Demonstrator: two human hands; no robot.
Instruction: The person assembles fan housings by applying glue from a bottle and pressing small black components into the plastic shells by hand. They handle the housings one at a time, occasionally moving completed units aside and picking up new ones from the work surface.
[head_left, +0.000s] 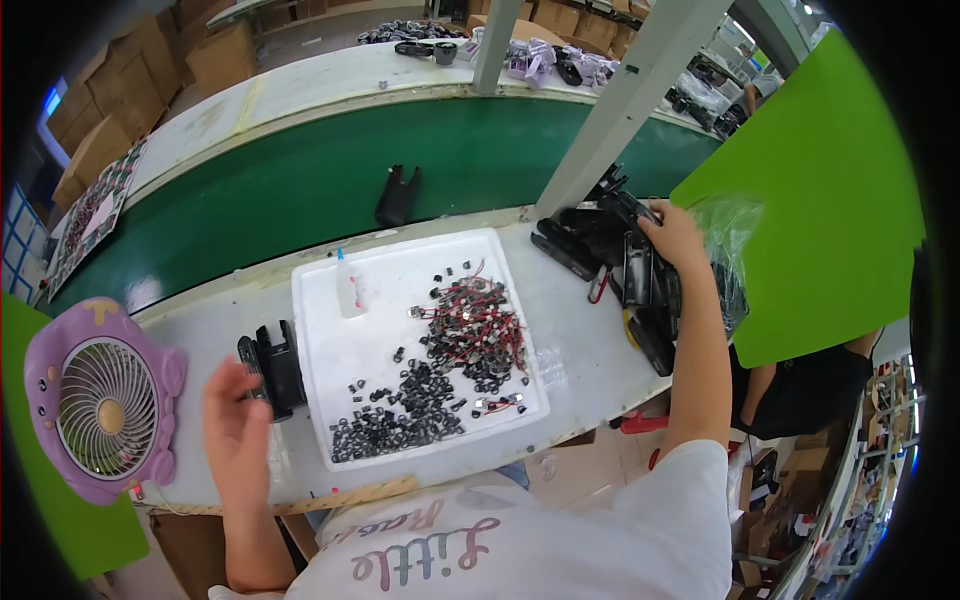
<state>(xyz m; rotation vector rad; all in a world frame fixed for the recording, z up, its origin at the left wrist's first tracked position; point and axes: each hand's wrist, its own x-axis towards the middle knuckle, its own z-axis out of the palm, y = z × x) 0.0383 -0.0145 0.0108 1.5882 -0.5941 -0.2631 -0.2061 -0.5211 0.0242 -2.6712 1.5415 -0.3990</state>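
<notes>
Nearest the wearer, small black parts (400, 415), glossy and ring-like or blocky, lay loose on a shallow white tray (420, 262) with rounded corners and a raised rim. Beyond them spread a tangle of thin red wires (475, 325), and near the tray's far left corner stood or lay a translucent bottle (349, 295) with a narrow blue tip. A black pronged housing (287, 370), apparently of hard plastic, sat on the pale, smooth desk (585, 345) just beside the tray's left edge. A heap of black housings (638, 285), elongated and partly shiny, occupied the desk to the right of the tray.

At the left stood a purple fan (108, 400) with a swirled round grille. A crinkled clear bag (735, 225) and a flat lime-green panel (810, 200) bounded the heap on the right; a pale post (630, 100) rose behind it. Farther off, another black casing (398, 198) rested on a green belt (300, 160).

The hands were well apart. The left hand (238, 430), blurred, had thumb and fingers parted beside the pronged housing; contact could not be determined. The right hand (677, 238), its forearm extended, reached over the heap with bent fingers against a dark piece; whether they gripped it could not be determined.
</notes>
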